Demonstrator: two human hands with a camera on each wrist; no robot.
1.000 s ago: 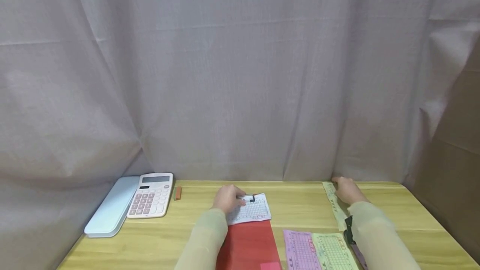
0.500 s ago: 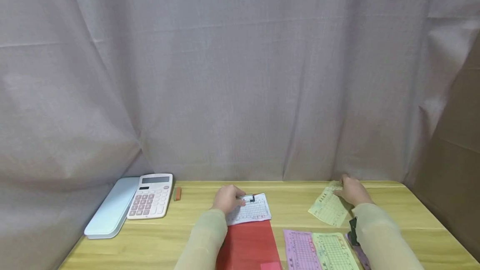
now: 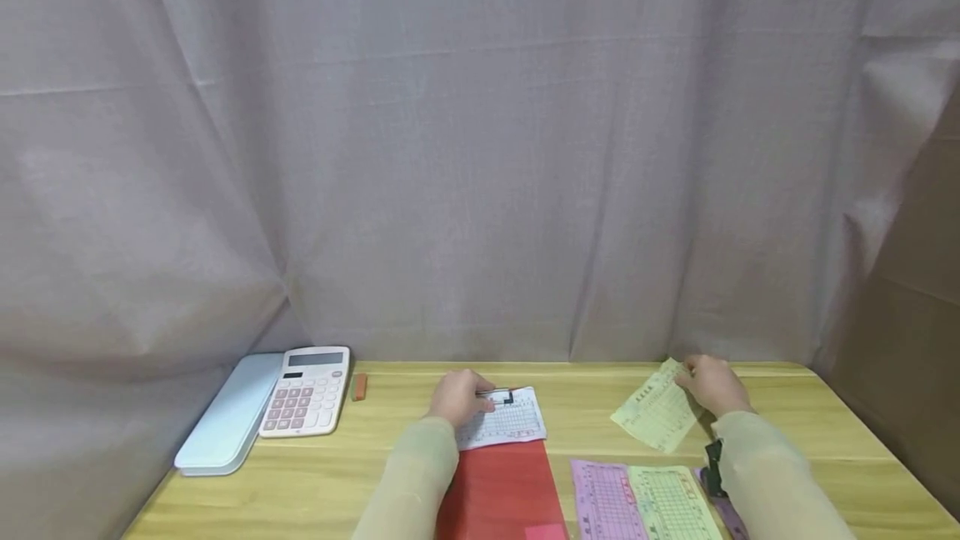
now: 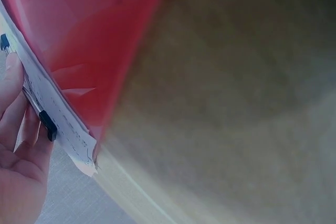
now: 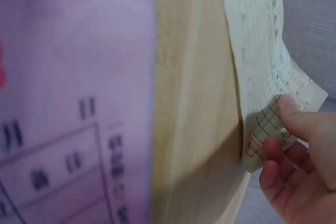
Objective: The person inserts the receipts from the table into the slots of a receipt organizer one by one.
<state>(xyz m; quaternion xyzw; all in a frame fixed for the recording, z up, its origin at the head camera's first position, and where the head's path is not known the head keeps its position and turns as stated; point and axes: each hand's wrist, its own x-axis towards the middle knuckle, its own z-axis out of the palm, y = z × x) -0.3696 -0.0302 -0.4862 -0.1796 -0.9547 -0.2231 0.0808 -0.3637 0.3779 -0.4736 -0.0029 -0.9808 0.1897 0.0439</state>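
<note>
My left hand [image 3: 455,398] grips a metal clip [image 4: 46,121] with black ends, thumb on one side and fingers on the other. The clip sits at the top edge of a red clipboard [image 3: 506,486], over white printed slips [image 3: 510,422]. At the back right, my right hand [image 3: 716,386] pinches a pale yellow-green printed slip [image 3: 658,408] by its corner between thumb and fingers. In the right wrist view that slip [image 5: 257,51] bends away from the fingertips. Nearer lie a purple slip [image 3: 607,502] and a light green slip [image 3: 671,502] side by side.
A pale blue case [image 3: 228,415] stands at the left, with a white calculator [image 3: 306,392] leaning on it. An orange eraser [image 3: 360,387] lies to the calculator's right. Another purple paper [image 3: 727,515] is partly under the right forearm. A grey curtain [image 3: 480,190] hangs behind the table.
The yellow-green slip in my right hand has swung from a narrow angle to face-up, its free end moving left. My right hand has shifted slightly right. The left hand stays on the clip.
</note>
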